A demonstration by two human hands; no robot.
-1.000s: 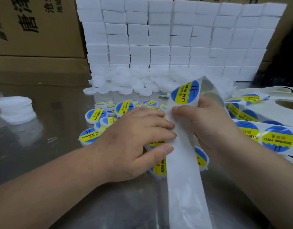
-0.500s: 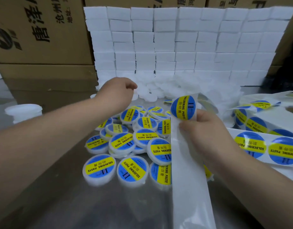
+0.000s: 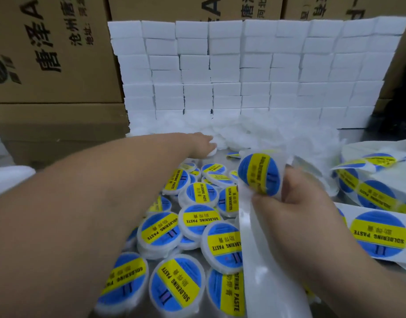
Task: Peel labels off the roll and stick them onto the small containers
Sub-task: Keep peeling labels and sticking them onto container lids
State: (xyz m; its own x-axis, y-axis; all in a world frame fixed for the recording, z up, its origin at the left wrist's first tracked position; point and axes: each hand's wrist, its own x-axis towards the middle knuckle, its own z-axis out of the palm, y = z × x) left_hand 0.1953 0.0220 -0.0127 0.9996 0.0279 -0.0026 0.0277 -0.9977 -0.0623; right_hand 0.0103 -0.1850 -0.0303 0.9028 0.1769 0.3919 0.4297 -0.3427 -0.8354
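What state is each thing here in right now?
Left hand, stretched far forward, grip blurred.
Right hand, pinching the backing strip.
Top label, on that strip's bend.
Labelled containers, heaped, labels up.
Blank containers, piled, unlabelled.
Label roll, partly unwound.

Printed cardboard cartons (image 3: 53,53) behind stacked white boxes (image 3: 254,72) (shiny metal tabletop (image 3: 353,135) below)

The labels (image 3: 258,174) are glossy, on a smooth, slick paper backing strip (image 3: 264,271). The containers (image 3: 176,285) look white plastic, the desk (image 3: 351,135) shiny metal, the cartons (image 3: 55,65) matt cardboard
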